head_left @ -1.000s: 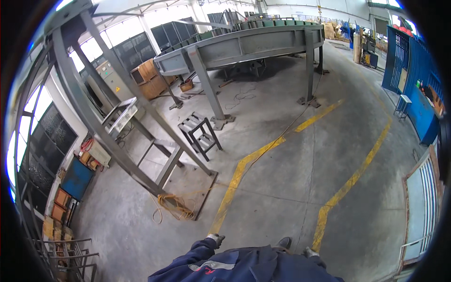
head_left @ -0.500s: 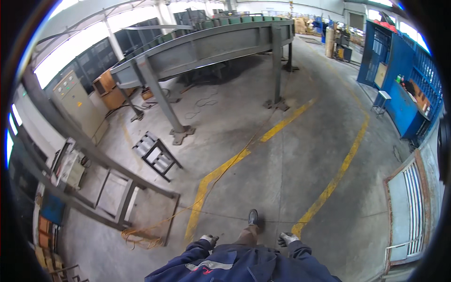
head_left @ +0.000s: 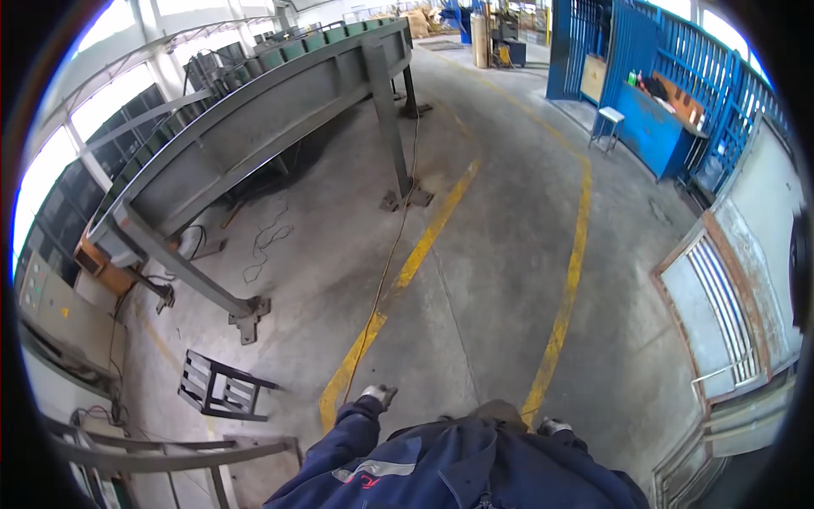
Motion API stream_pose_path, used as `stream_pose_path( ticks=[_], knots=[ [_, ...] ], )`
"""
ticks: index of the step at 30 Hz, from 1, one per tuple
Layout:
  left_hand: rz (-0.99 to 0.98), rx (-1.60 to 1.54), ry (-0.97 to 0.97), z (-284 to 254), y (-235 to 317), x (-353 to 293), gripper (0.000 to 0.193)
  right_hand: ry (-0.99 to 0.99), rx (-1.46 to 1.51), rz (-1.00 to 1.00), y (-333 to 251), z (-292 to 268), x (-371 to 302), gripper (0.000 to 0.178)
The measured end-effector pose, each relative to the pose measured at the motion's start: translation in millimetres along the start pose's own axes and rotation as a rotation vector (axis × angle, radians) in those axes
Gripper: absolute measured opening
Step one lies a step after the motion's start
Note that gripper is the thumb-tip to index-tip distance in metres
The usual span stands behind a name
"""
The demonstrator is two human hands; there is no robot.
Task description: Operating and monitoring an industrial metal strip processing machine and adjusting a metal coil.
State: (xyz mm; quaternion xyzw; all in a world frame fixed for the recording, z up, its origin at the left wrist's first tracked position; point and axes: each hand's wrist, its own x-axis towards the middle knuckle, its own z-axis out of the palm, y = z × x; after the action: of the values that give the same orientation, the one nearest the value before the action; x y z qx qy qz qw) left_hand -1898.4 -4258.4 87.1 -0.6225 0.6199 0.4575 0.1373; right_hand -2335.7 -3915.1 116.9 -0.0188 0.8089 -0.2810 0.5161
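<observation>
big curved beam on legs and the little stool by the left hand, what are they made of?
Beam: looks like steel plate, dull grey primer or bare finish; welded flanges and bolted foot plates show. Stool: seems a welded frame of dark metal bars, paint dull. The gloved left hand is nearest it, touching nothing.

An industrial workshop hall, plainly for heavy steel fabrication. Bare concrete floor point(head_left: 492, 280) marked with two yellow lane lines point(head_left: 568, 288). Left of those lines, a long grey steel girder structure point(head_left: 254, 127) on bolted posts, with cables trailing beneath. Near its closer foot, a small metal stand point(head_left: 219, 388). Right of the lines, blue steel fencing point(head_left: 670, 51) and a blue desk point(head_left: 657, 127). Beyond the girder, tall factory windows point(head_left: 127, 93).
</observation>
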Motion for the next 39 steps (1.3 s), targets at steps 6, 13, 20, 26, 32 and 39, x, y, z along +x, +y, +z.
stream_pose_path(
  ticks=[6,13,20,26,32,39],
  knots=[
    [0.018,-0.283,-0.106,-44,150,101,0.042,0.156,-0.401,0.062,-55,20,122,0.056],
    [-0.103,-0.209,-0.097,-137,271,209,0.039,0.074,-0.406,0.033,-254,-2,273,0.056],
    [-0.212,-0.513,-0.022,-207,346,306,0.028,-0.111,0.193,-0.133,-526,-23,423,0.026],
    [-0.167,0.021,0.053,-234,448,422,0.046,-0.206,0.191,-0.317,-768,1,469,0.03],
    [-0.11,0.05,0.053,-320,604,566,0.049,-0.162,0.011,-0.364,-886,-18,638,0.026],
    [0.121,0.262,0.004,-456,800,799,0.05,-0.123,0.334,0.045,-977,-127,769,0.024]
  ],
)
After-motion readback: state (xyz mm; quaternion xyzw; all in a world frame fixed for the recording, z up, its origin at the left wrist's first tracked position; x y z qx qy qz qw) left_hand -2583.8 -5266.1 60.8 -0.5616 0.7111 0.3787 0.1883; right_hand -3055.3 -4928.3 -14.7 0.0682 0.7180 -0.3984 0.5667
